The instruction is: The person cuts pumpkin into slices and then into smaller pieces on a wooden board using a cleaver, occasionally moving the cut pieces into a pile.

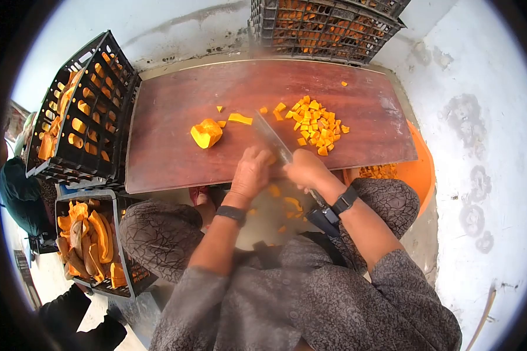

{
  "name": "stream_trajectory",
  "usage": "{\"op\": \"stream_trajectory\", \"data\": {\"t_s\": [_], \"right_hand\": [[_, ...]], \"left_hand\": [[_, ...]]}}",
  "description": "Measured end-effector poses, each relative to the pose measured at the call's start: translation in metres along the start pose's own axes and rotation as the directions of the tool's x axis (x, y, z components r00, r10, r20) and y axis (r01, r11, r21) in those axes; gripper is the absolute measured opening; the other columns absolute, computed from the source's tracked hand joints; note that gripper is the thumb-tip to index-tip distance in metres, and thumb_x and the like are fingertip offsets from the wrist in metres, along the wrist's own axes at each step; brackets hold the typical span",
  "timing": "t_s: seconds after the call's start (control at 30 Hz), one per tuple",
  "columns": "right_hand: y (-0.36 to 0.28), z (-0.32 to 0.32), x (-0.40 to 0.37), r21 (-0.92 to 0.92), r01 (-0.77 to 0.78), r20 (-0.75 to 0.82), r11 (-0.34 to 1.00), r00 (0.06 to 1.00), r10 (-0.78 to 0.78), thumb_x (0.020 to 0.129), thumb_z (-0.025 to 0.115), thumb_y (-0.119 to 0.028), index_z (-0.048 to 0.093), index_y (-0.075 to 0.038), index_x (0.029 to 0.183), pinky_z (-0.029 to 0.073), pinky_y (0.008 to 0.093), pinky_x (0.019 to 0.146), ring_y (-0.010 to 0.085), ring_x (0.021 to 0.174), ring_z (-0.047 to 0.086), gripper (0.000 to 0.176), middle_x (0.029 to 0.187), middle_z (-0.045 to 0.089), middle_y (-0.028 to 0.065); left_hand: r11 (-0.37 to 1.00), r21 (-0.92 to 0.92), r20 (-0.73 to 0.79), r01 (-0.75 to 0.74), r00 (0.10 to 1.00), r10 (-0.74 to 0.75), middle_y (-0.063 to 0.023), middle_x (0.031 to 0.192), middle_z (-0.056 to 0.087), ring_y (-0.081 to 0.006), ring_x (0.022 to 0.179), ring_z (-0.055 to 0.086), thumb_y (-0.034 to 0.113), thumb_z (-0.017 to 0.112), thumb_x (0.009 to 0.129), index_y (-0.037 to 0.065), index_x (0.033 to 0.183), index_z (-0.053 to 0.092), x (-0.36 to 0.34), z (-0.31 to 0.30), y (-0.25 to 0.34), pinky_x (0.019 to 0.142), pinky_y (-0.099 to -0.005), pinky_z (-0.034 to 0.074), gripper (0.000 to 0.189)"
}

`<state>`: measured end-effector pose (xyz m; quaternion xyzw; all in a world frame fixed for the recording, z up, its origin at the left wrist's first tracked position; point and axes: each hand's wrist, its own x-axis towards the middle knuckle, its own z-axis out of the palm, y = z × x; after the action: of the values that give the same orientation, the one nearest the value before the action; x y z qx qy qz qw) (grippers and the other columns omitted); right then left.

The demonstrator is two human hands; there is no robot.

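many squash cubes (316, 126) lay diced toward the surface's (170, 117) far right; one chunk (206, 133) sat whole at centre. right hand (304, 169) clenched the knife (272, 137) at the near edge; left hand (252, 172) beside it, grasp unclear.

The 2 forearms reached forward. The left hand (250, 171) curled knuckles-up, nearly touching the right hand (303, 169), which was clenched tight.

Orange pumpkin cubes (316, 124), reddish-brown board (175, 146)

Board (175, 123): worn, matt reddish wood. Knife (272, 137): dull metal blade. Crates (91, 111): black plastic lattice. Tub (418, 169): glossy orange plastic.
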<state>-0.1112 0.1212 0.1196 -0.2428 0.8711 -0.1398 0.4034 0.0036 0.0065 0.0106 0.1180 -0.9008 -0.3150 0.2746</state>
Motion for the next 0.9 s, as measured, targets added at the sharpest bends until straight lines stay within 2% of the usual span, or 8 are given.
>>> {"op": "stream_trajectory", "data": {"t_s": [0.07,0.2,0.27,0.3,0.37,0.7,0.9], "right_hand": [[0.015,0.006,0.009,0.088,0.042,-0.046,0.995,0.998,-0.038,0.092,0.059,-0.017,0.064,0.005,0.097,0.052,0.0392,0.053,0.0263,0.054,0.066,0.024,0.070,0.067,0.0174],[0.013,0.002,-0.008,0.128,0.043,-0.089,0.991,0.996,-0.032,0.093,0.061,-0.024,0.065,0.005,0.093,0.052,0.0405,0.055,0.0283,0.055,0.067,0.030,0.068,0.066,0.0190],[0.011,-0.004,-0.018,0.078,0.085,-0.056,0.993,0.995,-0.081,0.092,0.062,-0.025,0.067,0.005,0.089,0.054,0.0440,0.064,0.0346,0.065,0.069,0.031,0.074,0.068,0.0229],[0.013,-0.003,-0.020,0.078,0.084,-0.060,0.993,0.995,-0.079,0.092,0.062,-0.025,0.067,0.005,0.089,0.054,0.0440,0.064,0.0346,0.065,0.069,0.031,0.074,0.068,0.0229],[0.015,0.000,-0.024,-0.088,0.216,-0.115,0.973,0.968,-0.225,0.094,0.059,-0.022,0.063,0.012,0.077,0.052,0.0379,0.049,0.0265,0.048,0.063,0.039,0.058,0.062,0.0174],[0.017,0.007,-0.027,-0.200,0.234,-0.109,0.951,0.960,-0.259,0.094,0.057,-0.021,0.065,0.013,0.077,0.054,0.0434,0.055,0.0321,0.050,0.065,0.039,0.056,0.062,0.0193],[0.005,0.004,-0.021,-0.212,0.196,-0.019,0.957,0.979,-0.204,0.094,0.056,-0.021,0.065,0.010,0.074,0.053,0.0429,0.055,0.0319,0.050,0.065,0.039,0.056,0.062,0.0199]], "left_hand": [[0.999,-0.030,-0.076,-0.040,0.996,0.038,-0.0176,0.101,0.060,-0.0397,0.098,0.058,-0.004,0.060,0.079,0.005,0.104,0.061,-0.003,0.004,-0.005,0.084,-0.0449,0.052,0.026],[1.000,-0.004,-0.108,-0.010,0.994,0.010,-0.0177,0.104,0.059,-0.0391,0.098,0.057,-0.004,0.060,0.078,0.005,0.105,0.060,-0.005,0.005,-0.004,0.083,-0.0454,0.051,0.029],[0.995,0.099,-0.134,-0.030,0.990,0.044,-0.0170,0.102,0.058,-0.0385,0.097,0.056,-0.003,0.061,0.078,0.005,0.105,0.059,-0.005,0.005,-0.004,0.083,-0.0458,0.050,0.028],[0.995,0.097,-0.134,-0.034,0.990,0.047,-0.0170,0.102,0.058,-0.0385,0.097,0.056,-0.003,0.061,0.078,0.005,0.105,0.059,-0.004,0.007,-0.004,0.083,-0.0458,0.050,0.028],[0.996,0.084,-0.174,-0.029,0.984,0.043,-0.0172,0.100,0.058,-0.0386,0.097,0.056,-0.002,0.062,0.074,0.007,0.102,0.061,-0.003,0.008,-0.008,0.083,-0.0454,0.050,0.030],[0.998,0.069,-0.140,0.013,0.990,-0.003,-0.0171,0.096,0.057,-0.0390,0.094,0.056,-0.002,0.061,0.074,0.007,0.098,0.060,-0.003,0.008,-0.008,0.080,-0.0464,0.050,0.025],[1.000,0.025,-0.140,0.015,0.990,-0.011,-0.0173,0.093,0.056,-0.0398,0.092,0.056,-0.003,0.062,0.077,0.004,0.096,0.057,-0.001,0.006,-0.007,0.080,-0.0471,0.049,0.021]]}}
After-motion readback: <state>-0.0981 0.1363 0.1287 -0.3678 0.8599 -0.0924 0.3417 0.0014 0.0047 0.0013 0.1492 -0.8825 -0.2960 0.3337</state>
